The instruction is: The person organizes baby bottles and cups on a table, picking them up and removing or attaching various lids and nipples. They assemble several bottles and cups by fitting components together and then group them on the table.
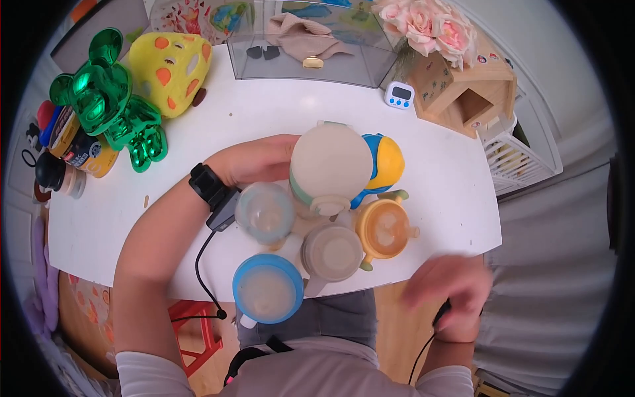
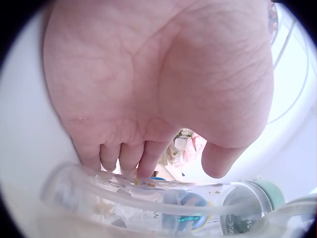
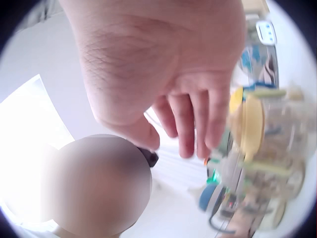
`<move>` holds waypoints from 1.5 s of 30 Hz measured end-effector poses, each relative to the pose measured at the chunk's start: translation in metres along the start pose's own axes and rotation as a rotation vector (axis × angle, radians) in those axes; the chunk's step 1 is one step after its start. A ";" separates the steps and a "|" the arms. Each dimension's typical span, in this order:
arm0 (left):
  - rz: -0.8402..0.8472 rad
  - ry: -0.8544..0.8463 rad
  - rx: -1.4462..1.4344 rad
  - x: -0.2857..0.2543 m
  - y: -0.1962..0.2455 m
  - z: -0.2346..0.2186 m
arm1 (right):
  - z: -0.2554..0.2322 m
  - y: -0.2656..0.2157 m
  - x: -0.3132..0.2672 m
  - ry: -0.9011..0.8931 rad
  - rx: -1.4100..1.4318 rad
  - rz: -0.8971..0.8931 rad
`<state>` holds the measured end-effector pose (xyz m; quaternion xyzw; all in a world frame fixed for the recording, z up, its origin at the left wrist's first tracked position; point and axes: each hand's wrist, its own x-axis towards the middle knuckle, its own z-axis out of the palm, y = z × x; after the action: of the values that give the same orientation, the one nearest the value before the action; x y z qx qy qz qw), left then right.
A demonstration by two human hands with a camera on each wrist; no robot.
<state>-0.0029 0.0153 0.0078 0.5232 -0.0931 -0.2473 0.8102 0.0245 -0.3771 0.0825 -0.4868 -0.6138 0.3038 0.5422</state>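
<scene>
My left hand (image 1: 258, 159) reaches behind a large bottle with a cream lid (image 1: 331, 162), which hides its fingertips in the head view. In the left wrist view its fingers (image 2: 130, 158) extend fairly straight beyond a clear bottle (image 2: 148, 206), the thumb spread apart. Close by stand a bottle with a translucent domed lid (image 1: 264, 212), a blue-rimmed bottle (image 1: 268, 289), a taupe-lidded bottle (image 1: 332, 253) and an orange-lidded cup with handles (image 1: 383, 229). Blurred and holding nothing, my right hand (image 1: 453, 288) hangs off the table's front right edge, fingers loosely bent.
A blue and yellow toy (image 1: 389, 162) sits behind the cup. Along the back are a shiny green bear figure (image 1: 109, 99), a yellow plush (image 1: 169, 73), a clear box (image 1: 304, 73), a white timer (image 1: 399, 96) and a wooden house (image 1: 456, 92). A black cable (image 1: 202, 268) hangs from my left wrist.
</scene>
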 end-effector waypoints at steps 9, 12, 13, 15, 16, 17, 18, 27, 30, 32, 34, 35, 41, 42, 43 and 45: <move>-0.035 -0.002 -0.016 -0.005 0.002 0.006 | 0.053 0.050 0.077 -0.729 0.140 0.046; -0.084 0.013 -0.004 -0.007 0.004 0.006 | 0.054 0.062 0.086 -0.767 0.177 0.034; -0.080 0.015 -0.002 -0.007 0.002 0.004 | 0.054 0.064 0.088 -0.777 0.177 0.016; -0.051 0.046 -0.116 -0.004 -0.004 0.000 | 0.053 0.067 0.091 -0.815 0.188 0.056; -0.049 0.048 -0.119 -0.003 -0.003 -0.001 | 0.052 0.068 0.092 -0.847 0.202 0.096; -0.053 0.000 -0.047 -0.002 -0.001 -0.001 | 0.052 0.070 0.092 -0.850 0.205 0.097; -0.058 -0.049 0.025 -0.001 0.001 -0.002 | 0.052 0.073 0.093 -0.841 0.214 0.094; -0.036 -0.115 0.018 0.005 -0.010 -0.018 | 0.036 0.089 0.105 -0.842 0.351 0.140; -0.046 -0.099 0.010 0.004 -0.011 -0.020 | 0.034 0.095 0.108 -0.830 0.352 0.139; -0.066 -0.093 0.015 0.002 -0.003 -0.014 | 0.035 0.098 0.109 -0.819 0.355 0.139; -0.078 -0.089 0.024 0.003 -0.001 -0.015 | 0.035 0.099 0.110 -0.812 0.350 0.142; -0.069 -0.103 0.029 0.003 -0.004 -0.019 | 0.035 0.099 0.110 -0.809 0.345 0.145; -0.067 -0.160 0.092 0.010 0.002 -0.032 | 0.028 0.094 0.116 -0.802 0.305 0.153; -0.061 -0.163 0.091 0.010 0.002 -0.033 | 0.029 0.094 0.116 -0.799 0.301 0.155; -0.061 -0.164 0.091 0.008 0.006 -0.029 | 0.029 0.093 0.116 -0.797 0.298 0.157; -0.160 -0.041 -0.022 0.002 0.019 -0.017 | 0.030 0.093 0.117 -0.794 0.291 0.158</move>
<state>0.0117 0.0345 0.0174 0.5148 -0.0648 -0.3231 0.7914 0.0275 -0.2326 0.0352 -0.2960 -0.6865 0.5916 0.3019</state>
